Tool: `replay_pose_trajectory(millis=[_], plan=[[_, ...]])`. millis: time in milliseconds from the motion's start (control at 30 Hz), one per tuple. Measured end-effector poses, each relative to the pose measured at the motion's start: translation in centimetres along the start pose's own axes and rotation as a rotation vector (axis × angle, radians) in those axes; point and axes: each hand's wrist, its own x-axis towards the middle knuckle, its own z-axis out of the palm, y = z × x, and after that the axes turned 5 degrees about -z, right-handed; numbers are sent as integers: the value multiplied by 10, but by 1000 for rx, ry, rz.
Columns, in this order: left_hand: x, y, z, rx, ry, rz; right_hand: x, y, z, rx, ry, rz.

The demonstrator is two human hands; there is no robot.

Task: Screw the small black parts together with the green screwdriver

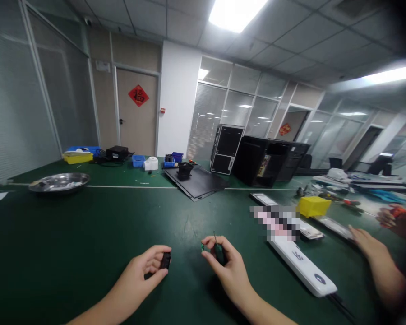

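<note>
My left hand (147, 271) is closed, with a small black block-like part (166, 260) pinched between thumb and fingers. Just to its right, over the green tabletop (122, 230), my right hand (228, 266) is closed too. Thumb and index fingertip grip a tiny green piece (203, 247), too small to identify. A screwdriver (219, 254) with a dark green handle is tucked in the same hand, its thin shaft pointing up and away. A gap separates the two hands, and the two small parts do not touch.
To the right lie a white power strip (301, 266), metal-cased drives and a yellow bin (313, 206). A co-worker's hands (372, 248) are at the far right. Behind stand a black panel (203, 183), computer cases (264, 160) and a metal dish (59, 183).
</note>
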Motion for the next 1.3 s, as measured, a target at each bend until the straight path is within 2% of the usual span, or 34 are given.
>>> replay_pose_trajectory(millis=[200, 767, 1000, 1133, 1300], plan=[[-4, 6, 3, 58, 29, 23, -5, 6, 4, 62, -9, 78], [-6, 5, 2, -102, 12, -47, 0, 11, 0, 50, 39, 53], [-6, 3, 0, -103, -52, 15, 5, 15, 2, 31, 71, 23], [-3, 10, -11, -234, -76, -27, 10, 9, 11, 0, 73, -3], [4, 9, -28, -290, -39, -17, 18, -8, 46, 32, -79, -78]])
